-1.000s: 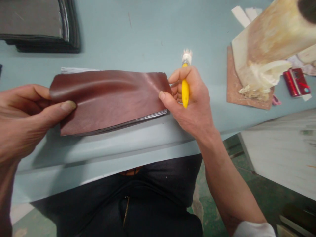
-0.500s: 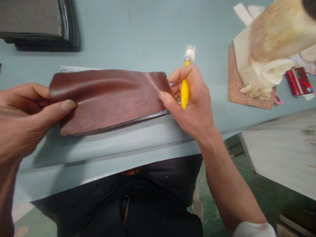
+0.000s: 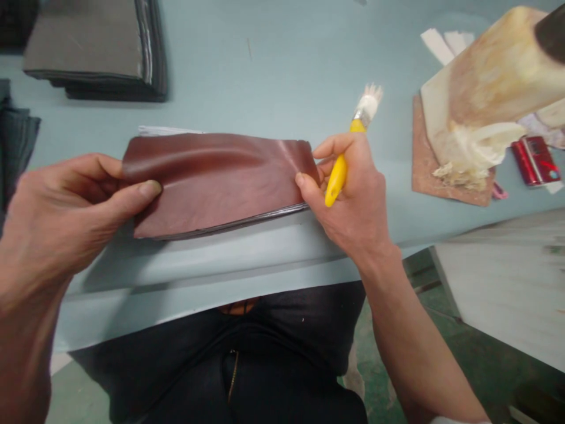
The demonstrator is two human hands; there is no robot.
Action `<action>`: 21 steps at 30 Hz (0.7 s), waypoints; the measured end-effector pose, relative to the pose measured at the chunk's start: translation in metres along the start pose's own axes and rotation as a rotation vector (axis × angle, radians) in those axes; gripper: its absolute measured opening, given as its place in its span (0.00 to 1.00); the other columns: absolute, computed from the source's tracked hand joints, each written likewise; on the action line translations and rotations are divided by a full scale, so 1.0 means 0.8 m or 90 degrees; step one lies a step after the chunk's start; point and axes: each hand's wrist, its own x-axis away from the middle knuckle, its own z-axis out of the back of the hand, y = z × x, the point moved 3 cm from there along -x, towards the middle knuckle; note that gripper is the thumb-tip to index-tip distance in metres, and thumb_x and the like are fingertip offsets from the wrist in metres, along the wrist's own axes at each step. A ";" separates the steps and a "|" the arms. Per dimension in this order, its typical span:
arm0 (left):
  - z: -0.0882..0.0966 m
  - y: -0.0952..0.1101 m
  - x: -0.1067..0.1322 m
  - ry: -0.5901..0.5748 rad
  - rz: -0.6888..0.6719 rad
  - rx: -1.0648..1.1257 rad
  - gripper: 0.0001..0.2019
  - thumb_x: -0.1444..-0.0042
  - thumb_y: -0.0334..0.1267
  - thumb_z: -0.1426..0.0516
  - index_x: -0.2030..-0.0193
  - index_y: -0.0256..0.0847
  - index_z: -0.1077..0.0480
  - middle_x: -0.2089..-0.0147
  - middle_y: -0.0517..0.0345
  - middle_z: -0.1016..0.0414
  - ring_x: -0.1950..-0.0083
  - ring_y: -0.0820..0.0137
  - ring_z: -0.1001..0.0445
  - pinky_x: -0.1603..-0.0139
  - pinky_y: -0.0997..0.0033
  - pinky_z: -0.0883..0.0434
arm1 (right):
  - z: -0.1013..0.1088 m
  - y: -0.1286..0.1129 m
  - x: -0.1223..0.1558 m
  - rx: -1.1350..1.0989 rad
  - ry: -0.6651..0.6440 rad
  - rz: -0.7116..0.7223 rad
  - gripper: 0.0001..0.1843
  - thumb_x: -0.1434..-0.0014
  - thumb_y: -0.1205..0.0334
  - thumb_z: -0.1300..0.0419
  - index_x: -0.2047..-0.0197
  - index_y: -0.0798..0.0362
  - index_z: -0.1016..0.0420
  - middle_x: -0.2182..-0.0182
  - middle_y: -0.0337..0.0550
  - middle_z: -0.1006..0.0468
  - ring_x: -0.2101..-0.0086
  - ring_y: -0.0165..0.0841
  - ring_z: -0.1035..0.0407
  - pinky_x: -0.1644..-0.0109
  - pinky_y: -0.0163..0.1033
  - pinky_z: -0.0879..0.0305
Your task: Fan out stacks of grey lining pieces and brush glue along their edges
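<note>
A glossy reddish-brown leather piece [image 3: 220,185] spans the space between my hands, with a soft ridge along its upper side. Thin dark layers show under its lower edge. My left hand [image 3: 83,206] pinches its left end, thumb on top and fingers behind. At the right end, my right hand [image 3: 348,191] grips it between thumb and fingers. That same hand also carries a yellow-handled brush [image 3: 338,176], its whitish bristles pointing up and away. Behind the leather, the edge of a pale layered stack [image 3: 168,130] peeks out.
A stack of dark grey sheets [image 3: 88,47] lies at the upper left, more dark pieces [image 3: 17,141] at the left edge. On the right, a stained container [image 3: 494,76] rests on a brown board [image 3: 424,159], beside a red can [image 3: 536,160]. The pale blue tabletop [image 3: 273,70] ends before my lap.
The whole view has shifted, so most things appear farther right. The brush has tilted more to the right in my right hand. Both hands keep their hold on the leather.
</note>
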 end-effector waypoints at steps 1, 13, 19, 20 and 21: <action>-0.003 0.007 0.003 -0.016 -0.008 0.029 0.26 0.53 0.58 0.30 0.62 0.33 0.23 0.68 0.67 0.22 0.70 0.80 0.30 0.65 0.77 0.32 | 0.000 0.001 0.001 0.010 0.007 -0.007 0.17 0.38 0.61 0.31 0.49 0.46 0.32 0.67 0.32 0.26 0.70 0.30 0.30 0.63 0.39 0.27; -0.015 -0.002 0.010 -0.103 -0.013 0.176 0.17 0.46 0.51 0.33 0.61 0.41 0.29 0.75 0.66 0.28 0.75 0.74 0.33 0.75 0.75 0.38 | -0.023 0.030 0.023 0.064 0.154 -0.058 0.22 0.34 0.48 0.33 0.45 0.49 0.34 0.51 0.42 0.16 0.64 0.32 0.20 0.57 0.40 0.23; -0.017 -0.005 0.019 -0.073 -0.033 0.163 0.26 0.42 0.50 0.36 0.41 0.41 0.32 0.75 0.71 0.32 0.74 0.71 0.33 0.71 0.71 0.38 | -0.009 -0.001 0.021 0.236 0.219 0.112 0.18 0.37 0.55 0.30 0.48 0.51 0.27 0.39 0.50 0.19 0.46 0.45 0.21 0.41 0.49 0.28; -0.017 -0.005 0.020 -0.070 -0.034 0.163 0.27 0.41 0.50 0.36 0.40 0.40 0.32 0.75 0.70 0.31 0.74 0.70 0.33 0.70 0.71 0.37 | -0.007 -0.009 0.020 0.266 0.211 0.166 0.14 0.35 0.58 0.32 0.48 0.51 0.26 0.39 0.49 0.19 0.46 0.45 0.21 0.41 0.49 0.29; -0.018 -0.005 0.020 -0.069 -0.035 0.163 0.28 0.41 0.51 0.36 0.39 0.39 0.32 0.74 0.70 0.31 0.73 0.70 0.33 0.69 0.70 0.37 | -0.005 -0.017 0.019 0.284 0.205 0.214 0.12 0.33 0.60 0.33 0.48 0.51 0.26 0.40 0.48 0.18 0.47 0.44 0.21 0.41 0.48 0.29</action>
